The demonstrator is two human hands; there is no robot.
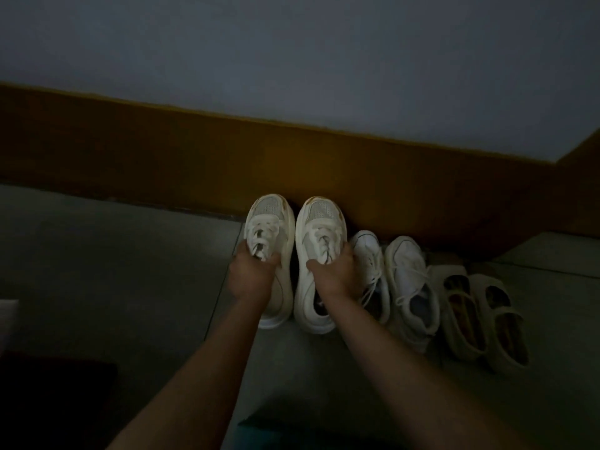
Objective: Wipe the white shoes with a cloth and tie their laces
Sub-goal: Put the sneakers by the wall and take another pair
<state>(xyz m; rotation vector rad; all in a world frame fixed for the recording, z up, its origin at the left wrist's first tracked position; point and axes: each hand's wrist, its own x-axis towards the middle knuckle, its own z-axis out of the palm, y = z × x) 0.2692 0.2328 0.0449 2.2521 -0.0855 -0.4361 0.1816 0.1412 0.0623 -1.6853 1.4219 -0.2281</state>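
Head view: left grip [250, 277] clutches left shoe [269, 219], right grip [337, 274] clutches right shoe [321, 222], toes pointing away toward wall [292, 164].

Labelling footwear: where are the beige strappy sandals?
Head view: beige strappy sandals sit at the row's far right, beside the unheld white lace-up sneakers, near the brown skirting.

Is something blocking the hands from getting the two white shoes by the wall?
No, nothing visible is in the way. The left hand grips the left shoe at its laces, and the right hand grips the right shoe. Another white pair lies beside them on the right, not between.
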